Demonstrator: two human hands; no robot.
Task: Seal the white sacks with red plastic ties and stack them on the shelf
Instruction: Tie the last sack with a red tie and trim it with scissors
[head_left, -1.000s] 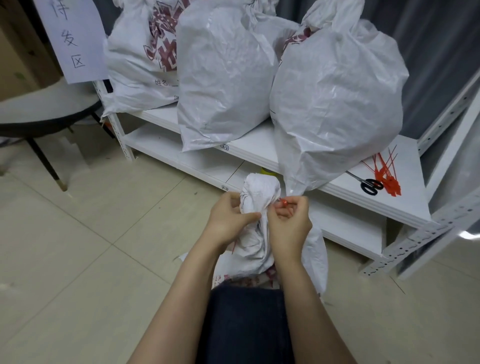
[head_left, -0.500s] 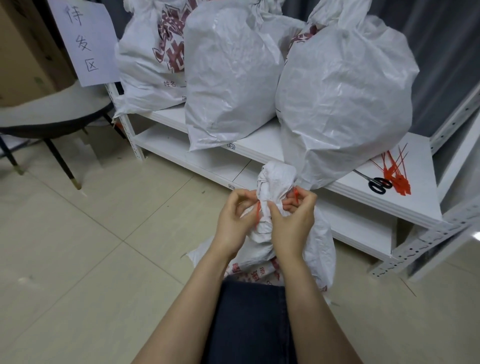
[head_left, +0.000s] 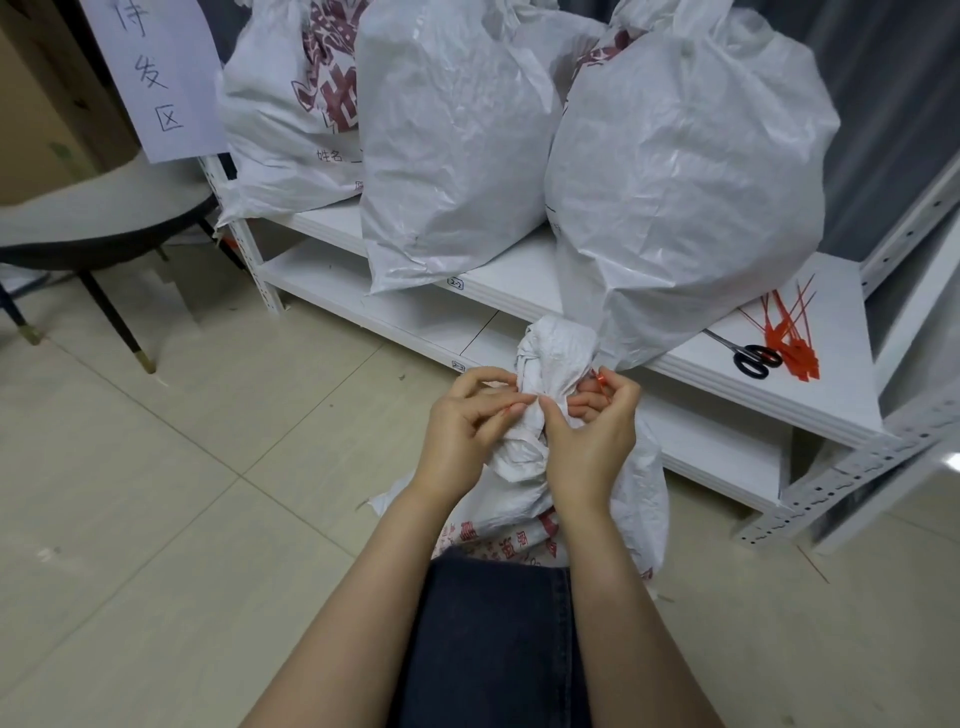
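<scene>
Red tie (head_left: 598, 375), and I've got it pinched either side: left fingers (head_left: 488, 402) and right fingers (head_left: 618, 387) curled on it, the white sack (head_left: 556, 353)'s bunched neck between them. Just beyond, the shelf (head_left: 831, 395) carries full sacks (head_left: 685, 182).

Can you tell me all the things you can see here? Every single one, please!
sacks on the shelf: at least three, white, some with red print, side by side on the upper board
sack on the floor: one, white with red print, in front of the shelf
red tie: one, red, at that sack's bunched neck, mostly hidden by fingers
spare ties: small bundle, red, right end of the upper board
scissors: one pair, black handles, beside the spare ties
shelf: one, white, behind the floor sack
paper sign: one, white with handwriting, top left
table: one, grey top, black legs, left
left hand: one, pinches the red tie
right hand: one, pinches the tie's other end
</scene>
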